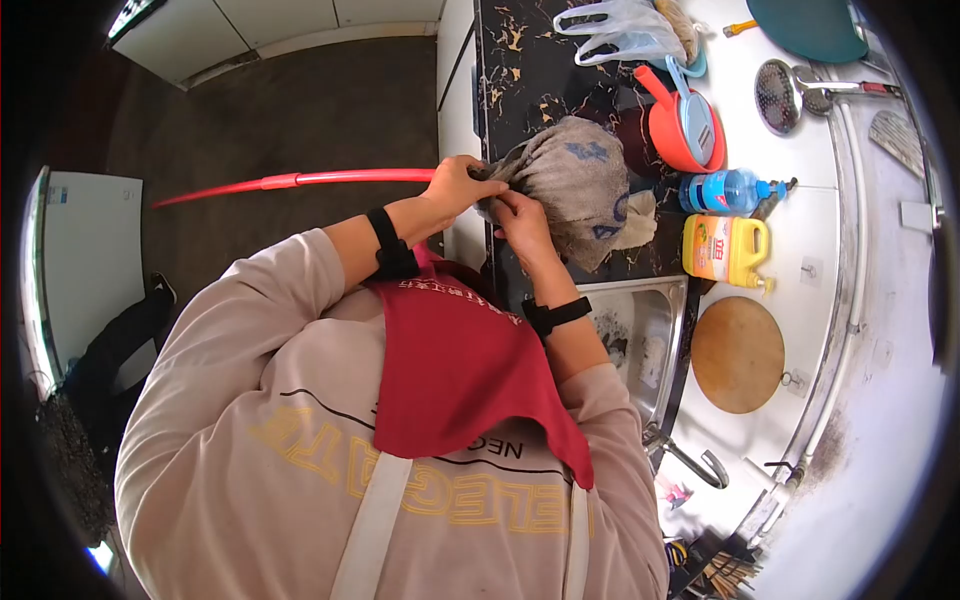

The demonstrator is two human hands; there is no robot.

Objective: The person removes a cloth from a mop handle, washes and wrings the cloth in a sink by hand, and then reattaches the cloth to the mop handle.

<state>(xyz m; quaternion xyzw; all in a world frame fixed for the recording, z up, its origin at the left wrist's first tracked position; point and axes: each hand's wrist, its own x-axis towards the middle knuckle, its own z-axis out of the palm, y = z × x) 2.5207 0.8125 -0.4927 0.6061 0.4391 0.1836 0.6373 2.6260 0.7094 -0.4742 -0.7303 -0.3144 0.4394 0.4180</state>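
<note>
A grey towel (575, 180) with blue print lies bunched over the edge of the dark counter, its near end gathered at the tip of a red pole (350, 176). What the towel covers is hidden. My left hand (460, 188) is closed on the gathered end, where the pole meets the cloth. Close beside it, my right hand (522, 225) pinches the same gathered cloth between thumb and fingers. A paler piece of cloth (638, 222) shows at the towel's far side.
Right of the towel stand a red dipper (665, 130), a blue bottle (725, 191) and a yellow jug (715, 248). A metal sink (672, 330) is set nearer to me, beside a round wooden board (738, 355). A plastic bag (625, 30) lies at the far end. The pole extends left over the floor.
</note>
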